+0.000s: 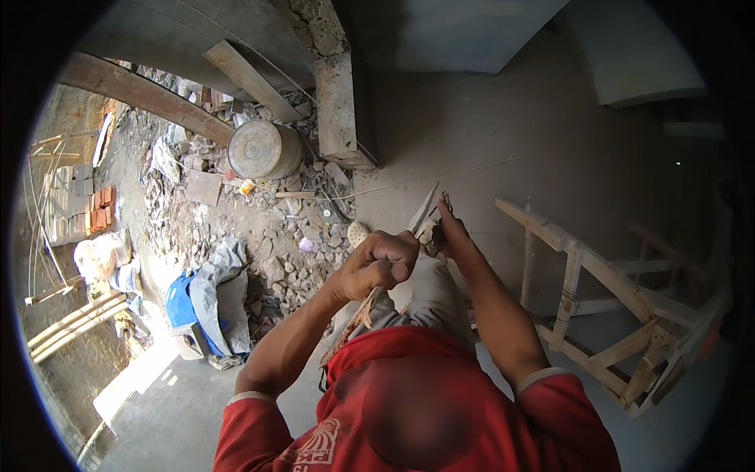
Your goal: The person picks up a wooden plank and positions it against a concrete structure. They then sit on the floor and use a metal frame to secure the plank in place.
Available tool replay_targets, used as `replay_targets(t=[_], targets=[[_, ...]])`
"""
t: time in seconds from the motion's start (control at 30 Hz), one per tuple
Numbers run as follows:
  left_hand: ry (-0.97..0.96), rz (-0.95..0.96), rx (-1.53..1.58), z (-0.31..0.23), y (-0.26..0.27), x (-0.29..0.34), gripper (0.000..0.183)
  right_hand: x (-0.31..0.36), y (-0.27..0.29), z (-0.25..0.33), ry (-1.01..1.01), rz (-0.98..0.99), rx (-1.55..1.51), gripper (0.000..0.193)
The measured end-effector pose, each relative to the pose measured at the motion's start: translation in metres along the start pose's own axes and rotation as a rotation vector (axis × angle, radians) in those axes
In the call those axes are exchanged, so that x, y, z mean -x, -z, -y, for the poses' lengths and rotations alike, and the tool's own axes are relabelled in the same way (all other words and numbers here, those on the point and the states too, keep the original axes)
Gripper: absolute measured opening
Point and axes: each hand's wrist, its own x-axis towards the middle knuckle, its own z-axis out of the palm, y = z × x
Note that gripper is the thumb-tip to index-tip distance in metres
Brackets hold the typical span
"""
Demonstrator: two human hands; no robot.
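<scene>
My left hand is closed in a fist in front of my body. A long, pale, frayed strip hangs below the fist toward my left side. Above the fist a narrow grey tapering piece points up and away; I cannot tell whether it is part of that strip. Just right of it, my right hand is closed, its fingers partly hidden. Something small and dark shows at its fingertips, too small to name. A light perforated shoe is beyond my left fist.
Broken rubble covers the ground ahead and left, with a round lidded bucket on it. Blue and grey sheeting lies at left. A wooden trestle frame stands at right. Beside the bucket rises a concrete column; a thin cord crosses the floor.
</scene>
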Motion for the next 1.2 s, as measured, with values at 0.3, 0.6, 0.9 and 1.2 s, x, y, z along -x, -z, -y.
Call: replay_targets(t=[0.3,0.6,0.9,1.2], targets=[[-0.057,0.271,0.007,0.023,-0.001,0.025,0.028,-0.012,-0.004,-0.010,0.096,0.049,0.067,0.054],[-0.006,0.049,-0.225,0.024,0.066,0.067,0.026,0.028,-0.013,0.055,0.608,-0.381,0.247,0.024],[0.278,-0.189,-0.524,0.110,0.083,0.005,0.061,0.035,-0.035,0.117,1.221,-0.576,0.423,0.032],[0.333,-0.149,-0.925,0.233,0.070,-0.096,0.110,-0.035,-0.044,0.108,1.445,-0.561,0.472,0.035]])
